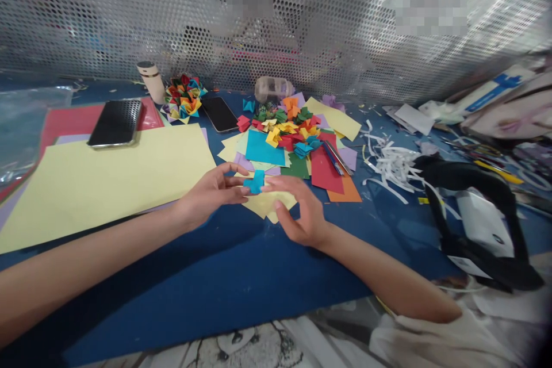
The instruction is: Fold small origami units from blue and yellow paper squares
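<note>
In the head view, a small, folded, bright-blue paper piece point(256, 181) is sitting between both hands, over pale-yellow paper sheets point(261, 206) on the blue worktop point(215, 293). The left hand's point(211, 188) grip is pinching its left side; the right hand's point(305, 213) grip is standing open, fingers curving beside its right edge, thumb hanging lower. Both wrists are angling inward.

Bare, slim fingers point(287, 185) on bare forearms point(129, 247). Below and right of the right fingers, a loose off-white sleeve point(414, 339) gathers in soft folds. Nearer the body than the fingers, pale cloth point(183, 360) bears a grey cartoon print point(254, 352) with dark-lined eyes.
</note>
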A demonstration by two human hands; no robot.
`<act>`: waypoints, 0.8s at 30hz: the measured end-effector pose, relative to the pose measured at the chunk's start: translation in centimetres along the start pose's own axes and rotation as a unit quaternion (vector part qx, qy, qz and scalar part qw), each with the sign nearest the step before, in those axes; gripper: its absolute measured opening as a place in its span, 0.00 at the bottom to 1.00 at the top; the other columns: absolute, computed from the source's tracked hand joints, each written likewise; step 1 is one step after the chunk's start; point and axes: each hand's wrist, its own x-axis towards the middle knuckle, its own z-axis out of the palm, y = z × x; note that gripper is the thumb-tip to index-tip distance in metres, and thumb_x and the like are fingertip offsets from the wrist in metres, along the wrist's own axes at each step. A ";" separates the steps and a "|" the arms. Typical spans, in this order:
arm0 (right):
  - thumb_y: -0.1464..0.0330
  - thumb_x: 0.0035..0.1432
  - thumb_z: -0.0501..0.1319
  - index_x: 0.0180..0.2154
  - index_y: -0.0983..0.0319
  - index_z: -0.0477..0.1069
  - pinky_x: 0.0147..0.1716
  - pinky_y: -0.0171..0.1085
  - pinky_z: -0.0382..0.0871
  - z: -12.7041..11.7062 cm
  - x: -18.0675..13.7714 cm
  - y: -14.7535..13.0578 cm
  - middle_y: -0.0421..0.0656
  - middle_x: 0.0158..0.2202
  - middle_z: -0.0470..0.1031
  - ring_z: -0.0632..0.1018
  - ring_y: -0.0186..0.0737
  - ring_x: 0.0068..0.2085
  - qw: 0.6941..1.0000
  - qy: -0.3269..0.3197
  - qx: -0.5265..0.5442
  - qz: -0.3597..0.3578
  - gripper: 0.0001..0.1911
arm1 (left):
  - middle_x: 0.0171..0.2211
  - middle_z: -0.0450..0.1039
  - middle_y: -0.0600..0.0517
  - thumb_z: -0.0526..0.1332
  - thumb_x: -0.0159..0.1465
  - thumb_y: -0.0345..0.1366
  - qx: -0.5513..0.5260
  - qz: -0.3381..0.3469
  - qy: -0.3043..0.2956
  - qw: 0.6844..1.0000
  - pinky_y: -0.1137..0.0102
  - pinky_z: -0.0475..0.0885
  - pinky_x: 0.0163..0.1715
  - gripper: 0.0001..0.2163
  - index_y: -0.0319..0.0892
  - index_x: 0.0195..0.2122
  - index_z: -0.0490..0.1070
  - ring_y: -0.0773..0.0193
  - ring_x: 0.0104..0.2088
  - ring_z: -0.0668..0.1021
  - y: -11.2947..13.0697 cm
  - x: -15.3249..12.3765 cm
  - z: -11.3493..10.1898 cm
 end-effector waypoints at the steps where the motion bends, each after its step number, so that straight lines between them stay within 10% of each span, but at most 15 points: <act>1: 0.75 0.60 0.56 0.55 0.57 0.63 0.53 0.46 0.73 0.0 0.1 0.1 0.48 0.50 0.73 0.76 0.44 0.53 0.998 0.040 0.032 0.039 0.22 | 0.35 0.77 0.53 0.71 0.54 0.34 0.004 0.009 0.000 1.000 0.73 0.74 0.38 0.18 0.42 0.42 0.66 0.67 0.37 0.79 -0.1 0.1 -0.1; 4: 0.69 0.60 0.61 0.53 0.55 0.64 0.49 0.44 0.74 0.0 0.3 0.7 0.46 0.48 0.72 0.77 0.41 0.48 0.972 0.085 0.128 0.175 0.19 | 0.33 0.78 0.53 0.71 0.53 0.34 0.022 0.016 -0.009 1.000 0.72 0.74 0.36 0.18 0.42 0.41 0.67 0.66 0.36 0.79 -0.1 0.2 -0.1; 9: 0.61 0.53 0.68 0.50 0.58 0.69 0.43 0.39 0.75 0.7 0.7 1.7 0.44 0.42 0.75 0.78 0.38 0.41 0.914 -0.029 0.231 0.331 0.23 | 0.33 0.76 0.54 0.70 0.53 0.33 0.055 0.007 -0.043 0.998 0.70 0.76 0.35 0.18 0.43 0.42 0.65 0.64 0.36 0.80 -0.1 0.0 0.1; 18: 0.62 0.43 0.74 0.30 0.61 0.74 0.34 0.36 0.72 0.6 1.0 1.8 0.39 0.30 0.76 0.76 0.35 0.31 0.862 -0.001 0.306 0.404 0.15 | 0.47 0.72 0.48 0.69 0.55 0.36 0.133 0.091 -0.011 0.987 0.72 0.74 0.33 0.15 0.41 0.40 0.66 0.67 0.35 0.77 -0.6 0.6 -0.3; 24: 0.61 0.41 0.75 0.30 0.61 0.72 0.37 0.36 0.74 0.8 1.2 1.5 0.38 0.30 0.75 0.77 0.33 0.32 0.836 0.059 0.334 0.432 0.17 | 0.37 0.72 0.51 0.67 0.58 0.41 0.197 0.153 0.062 0.966 0.73 0.71 0.30 0.11 0.41 0.37 0.71 0.65 0.36 0.74 -1.0 0.9 -0.8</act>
